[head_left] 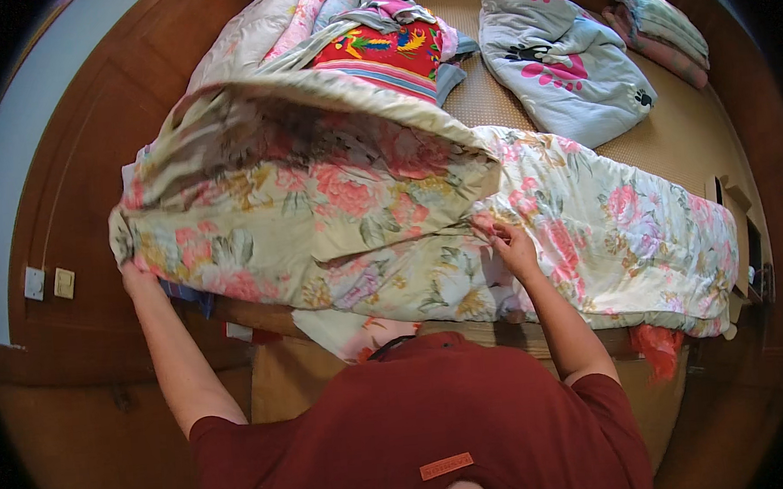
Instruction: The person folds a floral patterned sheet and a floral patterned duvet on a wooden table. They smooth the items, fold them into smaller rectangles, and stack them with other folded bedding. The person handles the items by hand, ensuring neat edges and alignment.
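Observation:
A cream floral quilt (352, 193) with pink blooms stretches across the front of the bed. Its left part is lifted, and the far edge arches up into a hollow fold. At the quilt's left end my left hand (139, 280) grips the corner, its fingers mostly hidden by the cloth. My right hand (514, 248) is closed on a pinch of the same quilt near its middle, where creases gather. To the right of that hand, the quilt lies flatter toward the bed's right end.
Behind lie a red embroidered cloth (380, 61), piled bedding (249, 34), a grey paw-print blanket (560, 73) and folded bedding (661, 26) on a tan mat (458, 16). A red plastic bag (658, 349) hangs at the front edge. An open cardboard box (744, 223) stands right.

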{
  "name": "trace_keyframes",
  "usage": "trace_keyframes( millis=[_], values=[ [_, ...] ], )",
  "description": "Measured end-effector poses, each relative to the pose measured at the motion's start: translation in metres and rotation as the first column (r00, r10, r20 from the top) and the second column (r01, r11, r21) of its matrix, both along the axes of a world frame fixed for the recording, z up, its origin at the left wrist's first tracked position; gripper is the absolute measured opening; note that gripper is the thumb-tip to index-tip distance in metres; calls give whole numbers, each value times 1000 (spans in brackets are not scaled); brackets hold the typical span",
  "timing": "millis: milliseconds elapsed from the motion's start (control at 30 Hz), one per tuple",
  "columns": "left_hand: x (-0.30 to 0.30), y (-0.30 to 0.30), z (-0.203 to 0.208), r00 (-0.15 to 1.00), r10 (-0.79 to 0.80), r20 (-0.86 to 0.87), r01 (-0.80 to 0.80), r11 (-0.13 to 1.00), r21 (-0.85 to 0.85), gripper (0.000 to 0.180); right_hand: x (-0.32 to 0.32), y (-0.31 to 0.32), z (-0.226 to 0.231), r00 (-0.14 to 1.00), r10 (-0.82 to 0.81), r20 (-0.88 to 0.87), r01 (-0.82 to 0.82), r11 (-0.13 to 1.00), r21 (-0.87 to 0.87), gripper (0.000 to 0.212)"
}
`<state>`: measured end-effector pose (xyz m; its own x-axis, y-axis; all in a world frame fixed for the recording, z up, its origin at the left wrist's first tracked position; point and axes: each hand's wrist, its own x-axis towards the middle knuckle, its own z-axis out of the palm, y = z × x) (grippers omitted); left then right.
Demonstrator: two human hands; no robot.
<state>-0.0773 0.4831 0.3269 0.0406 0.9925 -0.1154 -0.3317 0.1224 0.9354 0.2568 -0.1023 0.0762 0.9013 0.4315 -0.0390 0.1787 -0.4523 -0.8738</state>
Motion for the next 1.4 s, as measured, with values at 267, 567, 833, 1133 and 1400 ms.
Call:
trace_keyframes(
  millis=[267, 567, 833, 1133, 1400],
  values=[
    [-50, 46, -205, 710, 159, -686, -262, 964, -48, 17, -38, 88, 4, 949, -207, -239, 239, 964, 113, 58],
    [97, -99, -208, 738, -598, -312, 588, 797, -136, 28, -24, 122, 46, 981, -175, -84, 189, 963, 192, 42],
    [199, -102, -144, 531, -845, 70, 810, 481, -336, 75, -92, 187, 158, 942, 188, -277, -102, 949, 297, 35],
    [133, 137, 79, 651, -749, 127, 685, 651, 327, 44, -129, 228, 213, 746, 636, 197, -665, 701, 256, 42],
    [-34, 162, -165, 915, -403, 11, 385, 866, -320, 62, -72, 134, 60, 962, 211, 171, -124, 902, -414, 55]
  ],
)
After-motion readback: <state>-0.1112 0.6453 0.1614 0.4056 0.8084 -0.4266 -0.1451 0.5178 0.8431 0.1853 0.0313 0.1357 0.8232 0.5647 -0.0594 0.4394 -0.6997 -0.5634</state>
